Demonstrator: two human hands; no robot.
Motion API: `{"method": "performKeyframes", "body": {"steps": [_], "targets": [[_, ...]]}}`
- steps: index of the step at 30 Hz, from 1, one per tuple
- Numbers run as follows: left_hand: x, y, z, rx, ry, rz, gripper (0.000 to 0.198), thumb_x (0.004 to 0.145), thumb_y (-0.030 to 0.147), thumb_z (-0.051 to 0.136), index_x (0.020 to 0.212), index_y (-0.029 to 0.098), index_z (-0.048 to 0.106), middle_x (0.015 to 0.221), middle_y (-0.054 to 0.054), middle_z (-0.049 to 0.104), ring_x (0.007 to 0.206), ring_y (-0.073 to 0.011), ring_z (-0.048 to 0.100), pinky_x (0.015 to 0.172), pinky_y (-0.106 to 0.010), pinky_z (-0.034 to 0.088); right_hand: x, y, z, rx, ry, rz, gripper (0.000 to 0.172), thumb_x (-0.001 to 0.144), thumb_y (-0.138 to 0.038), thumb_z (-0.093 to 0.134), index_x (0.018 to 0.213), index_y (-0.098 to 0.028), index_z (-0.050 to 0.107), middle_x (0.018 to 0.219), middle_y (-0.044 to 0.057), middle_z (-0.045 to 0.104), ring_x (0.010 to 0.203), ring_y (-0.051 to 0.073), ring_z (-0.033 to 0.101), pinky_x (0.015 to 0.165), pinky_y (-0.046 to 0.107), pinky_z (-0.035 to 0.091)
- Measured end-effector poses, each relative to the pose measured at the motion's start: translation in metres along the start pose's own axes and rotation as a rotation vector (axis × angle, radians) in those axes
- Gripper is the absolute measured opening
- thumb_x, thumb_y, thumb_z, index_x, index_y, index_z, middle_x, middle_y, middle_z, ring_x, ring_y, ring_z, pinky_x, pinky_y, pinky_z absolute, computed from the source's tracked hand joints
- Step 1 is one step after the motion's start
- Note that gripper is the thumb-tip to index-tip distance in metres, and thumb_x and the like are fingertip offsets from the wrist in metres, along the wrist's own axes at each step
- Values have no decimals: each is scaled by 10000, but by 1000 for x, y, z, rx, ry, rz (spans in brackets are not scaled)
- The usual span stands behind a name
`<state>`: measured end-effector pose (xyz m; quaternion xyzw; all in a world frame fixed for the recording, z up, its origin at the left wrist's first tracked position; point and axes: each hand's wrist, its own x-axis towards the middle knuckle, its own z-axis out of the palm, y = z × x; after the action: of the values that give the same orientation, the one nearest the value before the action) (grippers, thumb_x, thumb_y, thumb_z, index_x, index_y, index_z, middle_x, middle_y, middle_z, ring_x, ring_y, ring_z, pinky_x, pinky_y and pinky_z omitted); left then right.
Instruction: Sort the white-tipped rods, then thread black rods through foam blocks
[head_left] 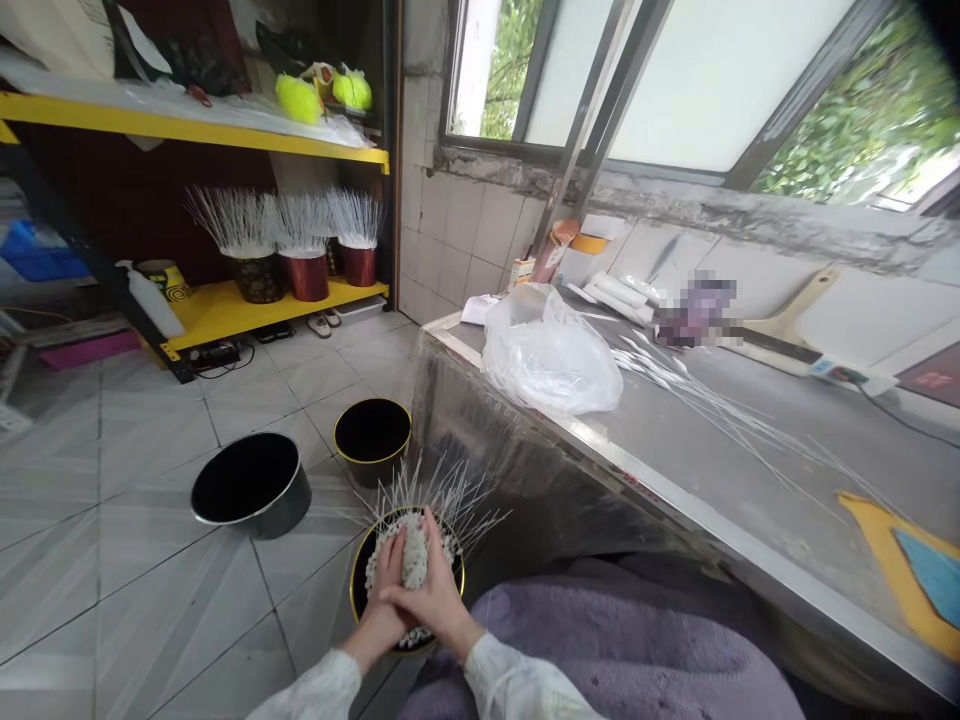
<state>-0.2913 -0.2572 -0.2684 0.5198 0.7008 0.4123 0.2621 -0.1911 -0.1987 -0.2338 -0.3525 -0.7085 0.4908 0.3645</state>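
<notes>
Below me on the floor stands a black bucket with a gold rim (355, 606). It holds a bumpy white mass, and many thin white stems (442, 490) stick out of its far side. My left hand (384, 600) and my right hand (435, 590) are cupped together over the bucket. Between them, pressed from both sides, is a bumpy white clump (415, 560). The fingers lie along the clump and the thumbs cross near the wrists. I cannot make out whether the clump is loose material or bunched stem ends.
Two more black buckets, a wide one (255, 480) and a smaller gold-rimmed one (373, 440), stand ahead. To the right, a metal table (720, 400) carries a plastic bag (551, 350) and white-tipped stems (697, 405). Stem-filled pots (304, 265) sit on a yellow shelf (217, 318).
</notes>
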Motion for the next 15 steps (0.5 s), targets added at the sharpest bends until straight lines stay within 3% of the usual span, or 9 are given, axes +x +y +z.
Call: {"method": "performKeyframes", "body": {"steps": [1, 3, 5, 6, 9, 11, 13, 14, 15], "targets": [[-7, 5, 5, -7, 6, 0, 967, 694, 358, 683, 1495, 205, 162, 1544, -146, 202, 1411, -307, 256, 1149, -443, 256, 0, -5, -1, -26, 24, -9, 1003, 556, -279, 835, 1422, -220, 333, 1401, 115, 437, 1302, 285, 398, 1086, 400, 316], [-22, 10, 11, -15, 10, 15, 1073, 637, 328, 733, 1501, 187, 113, 1542, -170, 173, 1412, -338, 239, 1157, -455, 242, 0, -13, -3, -64, 60, -18, 541, 693, -263, 730, 1206, -204, 570, 1182, 86, 582, 1145, 253, 521, 1004, 373, 393], [-38, 6, 13, -35, 6, 10, 1120, 598, 313, 765, 1498, 167, 115, 1538, -185, 179, 1424, -354, 196, 1164, -472, 223, 2, -19, -4, -67, 64, -17, 171, 779, -243, 635, 941, -195, 661, 955, 53, 616, 959, 209, 581, 893, 326, 449], [-48, 0, 12, -45, 3, 0, 1096, 604, 318, 765, 1494, 169, 142, 1538, -178, 194, 1430, -349, 184, 1166, -473, 216, 4, -20, -5, -67, 60, -18, 94, 794, -234, 614, 862, -192, 664, 890, 42, 608, 896, 194, 587, 848, 308, 460], [-80, -37, 0, -69, -8, -62, 905, 659, 365, 732, 1440, 195, 309, 1511, -138, 299, 1419, -324, 237, 1169, -456, 216, 7, -21, -7, -62, 47, -22, 56, 784, -209, 615, 804, -190, 664, 847, 32, 598, 851, 184, 588, 805, 290, 464], [-92, -70, -15, -81, -50, -195, 873, 618, 404, 745, 1377, 154, 393, 1445, -173, 383, 1380, -360, 312, 1150, -475, 254, 7, -20, -8, -60, 38, -25, 61, 785, -199, 609, 794, -190, 668, 855, 35, 599, 852, 184, 592, 808, 292, 465], [-86, -96, -33, -84, -53, -344, 1104, 511, 426, 791, 1422, 79, 274, 1476, -252, 288, 1398, -428, 219, 1153, -540, 195, 7, -20, -9, -66, 26, -27, 51, 766, -195, 627, 780, -194, 677, 902, 45, 596, 885, 189, 595, 828, 297, 467], [-74, -104, -42, -84, -47, -368, 1217, 503, 434, 793, 1454, 39, 145, 1513, -298, 160, 1416, -453, 108, 1150, -579, 131, 7, -20, -10, -73, 23, -26, 43, 751, -194, 644, 772, -197, 682, 954, 55, 594, 935, 198, 592, 858, 305, 461], [-57, -108, -50, -106, -66, -305, 1270, 553, 444, 770, 1465, 12, -1, 1529, -327, 25, 1424, -451, 15, 1142, -604, 80, 8, -19, -10, -82, 21, -25, 41, 735, -195, 663, 767, -202, 688, 1026, 66, 586, 1005, 211, 580, 899, 317, 449]]}}
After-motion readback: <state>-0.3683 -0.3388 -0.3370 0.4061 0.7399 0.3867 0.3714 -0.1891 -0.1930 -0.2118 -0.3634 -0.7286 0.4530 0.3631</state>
